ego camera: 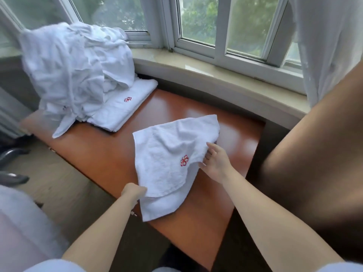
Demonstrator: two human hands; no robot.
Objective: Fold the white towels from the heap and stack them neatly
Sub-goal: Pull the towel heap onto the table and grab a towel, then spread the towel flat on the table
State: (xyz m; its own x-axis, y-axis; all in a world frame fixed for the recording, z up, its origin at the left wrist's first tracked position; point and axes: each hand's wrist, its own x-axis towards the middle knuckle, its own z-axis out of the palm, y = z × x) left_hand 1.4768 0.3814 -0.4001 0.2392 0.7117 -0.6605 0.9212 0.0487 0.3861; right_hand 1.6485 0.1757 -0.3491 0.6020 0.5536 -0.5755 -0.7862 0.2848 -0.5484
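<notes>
A white towel (172, 160) with a red flower mark (184, 160) lies partly folded on the reddish-brown counter (102, 154), near the front edge, with an upper layer rumpled and raised over a lower layer that pokes out toward the person. The left hand (133, 191) has its grip curled on the near-left edge of the upper layer, pinching the cloth. The right hand (215, 163) sits at the towel's right edge, its fingers (211, 147) loosely spread, touching and slipping partly under the cloth; I cannot tell whether they pinch it. At the far left of the counter the heap (74, 65) of unfolded white towels slumps against the window (206, 26), resting partly on a folded towel (125, 107) with the same red mark, which looks like the start of the stack. The step in hand appears to be folding this one towel: the layers are not yet lined up and the surface is wrinkled. The next move likely calls for pulling both edges taut, laying the upper layer square over the lower, smoothing it flat, and then carrying it to the folded towel, where the overhanging heap may get in the way.
</notes>
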